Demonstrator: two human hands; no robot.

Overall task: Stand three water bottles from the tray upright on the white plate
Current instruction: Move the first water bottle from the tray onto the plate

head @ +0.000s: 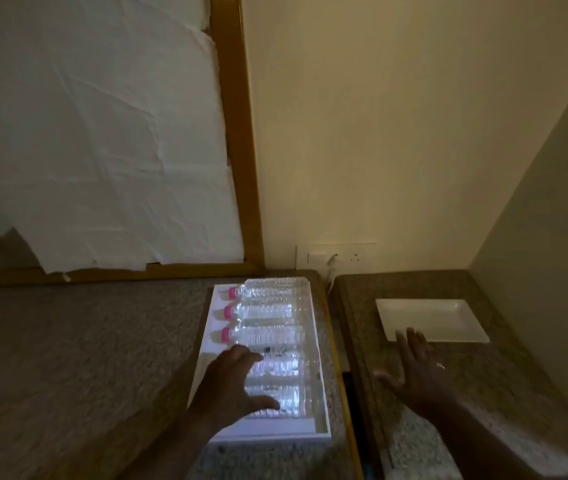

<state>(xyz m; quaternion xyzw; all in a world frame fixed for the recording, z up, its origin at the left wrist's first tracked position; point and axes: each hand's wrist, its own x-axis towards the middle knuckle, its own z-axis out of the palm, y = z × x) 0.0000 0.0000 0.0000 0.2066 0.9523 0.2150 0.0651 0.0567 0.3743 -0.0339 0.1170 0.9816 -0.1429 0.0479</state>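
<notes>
3 clear plastic water bottles with pink caps (261, 336) lie on their sides in the far half of a shallow white rectangular tray (320, 348), caps pointing left; more clear bottles lie in the near half, partly hidden, so their count is unclear. The tray sits on a speckled grey-brown stone counter (85, 358), below a wood-framed panel covered with creased white sheeting (102, 133). The left hand (230, 382) reaches over the near bottles with fingers curled and spread, resting on or just above them; I cannot tell whether it grips 1. Right of a gap, on a second stone counter section (483, 375), the right hand (417, 372) lies open with fingers splayed, fingertips at the near left edge of an empty white rectangular plate (448, 323).
</notes>
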